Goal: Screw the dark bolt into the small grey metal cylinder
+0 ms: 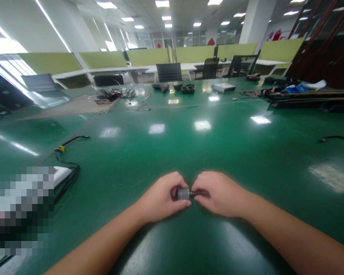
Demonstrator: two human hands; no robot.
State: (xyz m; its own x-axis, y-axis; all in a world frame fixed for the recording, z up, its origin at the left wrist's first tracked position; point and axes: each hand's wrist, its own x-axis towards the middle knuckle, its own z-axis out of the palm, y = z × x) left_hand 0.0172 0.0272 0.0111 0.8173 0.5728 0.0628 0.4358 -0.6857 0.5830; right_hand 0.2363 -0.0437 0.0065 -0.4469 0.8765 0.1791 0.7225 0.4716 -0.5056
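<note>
Close to the near side of the green table, my left hand (167,194) curls its fingers and thumb around a small grey cylinder with a thin dark shaft (184,193). Its exact kind is too small to make out. The shaft points to the right, where my right hand (218,193) pinches its end between thumb and fingers. Both hands are closed and nearly touch, low over the tabletop (177,152). The fingers partly hide both ends of the piece.
At the left, a blurred-out object (20,202) lies beside black cables (71,172). Along the far edge are a power tool (161,88), a white box (223,88) and loose electronic parts (114,94). Long dark bars (312,100) lie far right; another cable (336,138) is nearer.
</note>
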